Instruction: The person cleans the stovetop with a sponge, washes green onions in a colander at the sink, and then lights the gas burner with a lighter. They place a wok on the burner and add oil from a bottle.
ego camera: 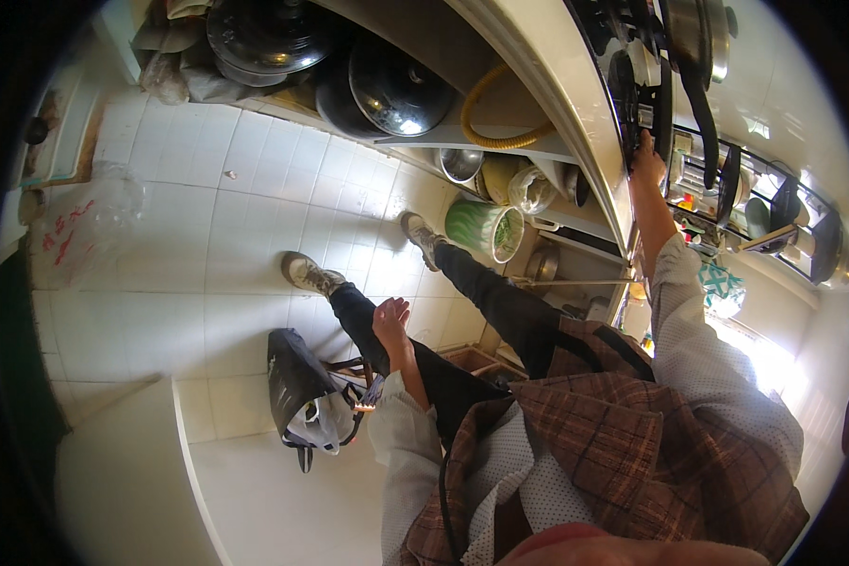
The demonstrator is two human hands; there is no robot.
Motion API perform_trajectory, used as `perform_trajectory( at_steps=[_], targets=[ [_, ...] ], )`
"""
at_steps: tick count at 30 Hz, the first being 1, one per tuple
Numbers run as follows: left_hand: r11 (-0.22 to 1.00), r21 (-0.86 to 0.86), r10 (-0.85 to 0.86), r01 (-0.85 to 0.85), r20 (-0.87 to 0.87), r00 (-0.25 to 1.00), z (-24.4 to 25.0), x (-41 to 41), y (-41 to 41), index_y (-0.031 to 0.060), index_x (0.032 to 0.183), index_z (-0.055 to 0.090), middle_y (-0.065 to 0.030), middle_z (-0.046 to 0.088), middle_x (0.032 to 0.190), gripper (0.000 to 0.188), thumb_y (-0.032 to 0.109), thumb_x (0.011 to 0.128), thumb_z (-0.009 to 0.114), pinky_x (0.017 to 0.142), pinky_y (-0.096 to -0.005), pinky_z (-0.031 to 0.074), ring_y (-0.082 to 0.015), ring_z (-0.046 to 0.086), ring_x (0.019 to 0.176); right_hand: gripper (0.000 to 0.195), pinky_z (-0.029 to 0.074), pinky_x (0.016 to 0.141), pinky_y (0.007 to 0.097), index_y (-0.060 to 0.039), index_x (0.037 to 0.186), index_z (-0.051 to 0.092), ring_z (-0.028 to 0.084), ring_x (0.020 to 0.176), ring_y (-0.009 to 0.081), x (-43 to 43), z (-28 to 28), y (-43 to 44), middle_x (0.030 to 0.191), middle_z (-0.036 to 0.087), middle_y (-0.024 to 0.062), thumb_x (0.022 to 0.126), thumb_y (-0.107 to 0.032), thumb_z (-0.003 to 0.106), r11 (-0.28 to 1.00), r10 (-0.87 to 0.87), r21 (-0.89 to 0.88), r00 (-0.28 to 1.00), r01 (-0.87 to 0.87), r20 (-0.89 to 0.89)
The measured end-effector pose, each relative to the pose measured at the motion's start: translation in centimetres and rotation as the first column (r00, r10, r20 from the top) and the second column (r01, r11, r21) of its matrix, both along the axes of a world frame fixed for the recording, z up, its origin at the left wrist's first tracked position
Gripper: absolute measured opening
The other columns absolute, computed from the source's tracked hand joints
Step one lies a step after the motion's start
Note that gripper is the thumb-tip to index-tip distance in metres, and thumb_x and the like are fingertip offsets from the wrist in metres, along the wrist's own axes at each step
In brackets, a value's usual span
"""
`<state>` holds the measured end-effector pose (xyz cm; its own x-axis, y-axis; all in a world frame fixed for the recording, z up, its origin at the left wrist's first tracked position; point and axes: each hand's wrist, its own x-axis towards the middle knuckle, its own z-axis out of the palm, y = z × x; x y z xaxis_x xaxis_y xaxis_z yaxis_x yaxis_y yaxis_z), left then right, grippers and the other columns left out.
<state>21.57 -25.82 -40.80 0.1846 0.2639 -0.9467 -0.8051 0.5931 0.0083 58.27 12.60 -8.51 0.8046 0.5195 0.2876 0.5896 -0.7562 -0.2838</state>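
Observation:
My right hand (649, 166) reaches to the black gas stove (626, 78) on the counter. Its fingers touch a dark part along the stove's front edge; whether they grip it is too dark to make out. A metal pan (690, 35) with a long black handle (697, 120) is just beyond that hand. My left hand (394, 318) hangs in front of my left leg, holding nothing, its fingers loosely bent. Below it on the floor side stands a black tote bag (286, 382) with plastic bags inside.
Under the counter are lidded dark pots (400, 85) and a yellow corrugated hose (477, 106). A green-and-white bin (474, 226) holds green scraps near my right shoe (419, 233). A clear plastic bag (88, 226) lies on the tiles. A utensil rack (771, 230) lines the wall.

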Motion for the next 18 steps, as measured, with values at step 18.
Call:
perform_trajectory(
  at_steps=[18],
  targets=[
    [0.99, -0.001, 0.142, -0.142, 0.025, 0.99, 0.4, -1.5, 0.6, 0.001, 0.114, 0.057, -0.014, 0.067, 0.105, 0.022, 0.016, 0.098, 0.051, 0.083, -0.0336, 0.054, -0.0237, 0.067, 0.093, 0.062, 0.037, 0.048, 0.0308, -0.0009, 0.083, 0.069, 0.048, 0.051, 0.0143, -1.6, -0.1, -0.3, 0.06, 0.056, 0.0039, 0.074, -0.062, 0.074, 0.988, 0.065, 0.15, 0.99, -0.047, -0.121]
  ],
)
